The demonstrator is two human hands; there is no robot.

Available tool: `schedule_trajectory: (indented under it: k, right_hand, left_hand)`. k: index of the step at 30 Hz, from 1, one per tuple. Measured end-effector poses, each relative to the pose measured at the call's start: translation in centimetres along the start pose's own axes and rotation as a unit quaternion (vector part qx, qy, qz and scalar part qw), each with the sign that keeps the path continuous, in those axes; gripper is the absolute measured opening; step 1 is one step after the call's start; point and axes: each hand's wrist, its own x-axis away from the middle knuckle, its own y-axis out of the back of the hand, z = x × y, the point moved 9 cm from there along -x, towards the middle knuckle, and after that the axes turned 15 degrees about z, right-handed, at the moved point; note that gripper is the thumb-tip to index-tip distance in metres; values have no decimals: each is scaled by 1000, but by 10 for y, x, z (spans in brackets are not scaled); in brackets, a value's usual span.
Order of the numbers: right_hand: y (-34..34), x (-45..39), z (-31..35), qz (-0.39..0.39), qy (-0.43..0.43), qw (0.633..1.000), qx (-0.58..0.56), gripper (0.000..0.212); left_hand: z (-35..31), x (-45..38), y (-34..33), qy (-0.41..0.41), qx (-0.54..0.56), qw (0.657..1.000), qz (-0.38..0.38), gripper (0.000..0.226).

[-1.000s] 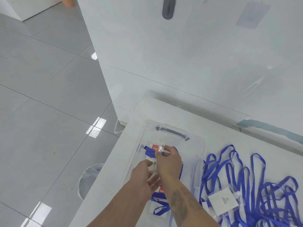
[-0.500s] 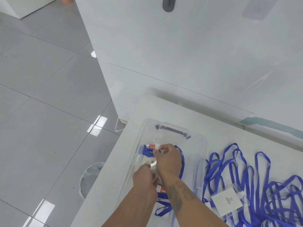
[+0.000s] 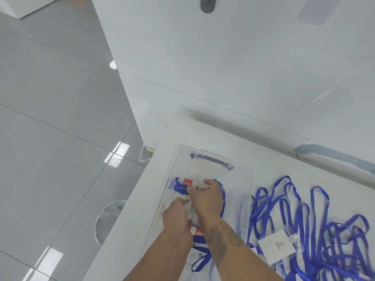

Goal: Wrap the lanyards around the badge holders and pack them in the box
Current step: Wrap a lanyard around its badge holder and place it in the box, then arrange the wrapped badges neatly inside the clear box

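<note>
A clear plastic box (image 3: pixel 246 179) with a dark handle sits on the white table. Both my hands are inside it. My right hand (image 3: pixel 205 198) grips a badge holder (image 3: pixel 187 184) with a red label and a blue lanyard wound round it, low in the box. My left hand (image 3: pixel 176 216) touches the same bundle at its near end, fingers curled against it. A second wrapped badge holder (image 3: pixel 198 234) lies nearer me in the box, partly hidden under my forearms. A blue loop (image 3: pixel 222 191) trails past my right wrist.
To the right of the box lies a tangled heap of blue lanyards (image 3: pixel 316 226) with a badge holder (image 3: pixel 277 245) on top. The table's left edge (image 3: pixel 129 199) drops to a grey tiled floor. A white wall (image 3: pixel 243 67) stands behind.
Both hands have lowered the wrapped badge holder deeper into the box. My left hand has closed in on its near end.
</note>
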Motion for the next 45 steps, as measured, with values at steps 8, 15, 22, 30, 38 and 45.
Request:
schedule_trajectory:
  k: [8, 15, 22, 30, 38, 45]
  right_hand:
    - [8, 28, 21, 9, 45, 993, -107, 38]
    - [49, 84, 90, 5, 209, 969, -133, 5]
    - [109, 137, 118, -47, 344, 937, 34, 23]
    - [220, 162, 60, -152, 347, 906, 190, 32]
    - [304, 155, -23, -207, 261, 909, 251, 32]
    - [308, 119, -80, -145, 186, 929, 286, 33]
  left_hand:
    - [-11, 13, -12, -65, -34, 997, 35, 21]
    - [-46, 51, -32, -237, -156, 958, 29, 15]
    - [-78, 103, -62, -426, -270, 863, 29, 28]
    - [-33, 152, -117, -548, -448, 705, 49, 38]
    - [65, 129, -183, -484, -611, 620, 91, 44]
    - [129, 55, -199, -364, -758, 537, 67, 53]
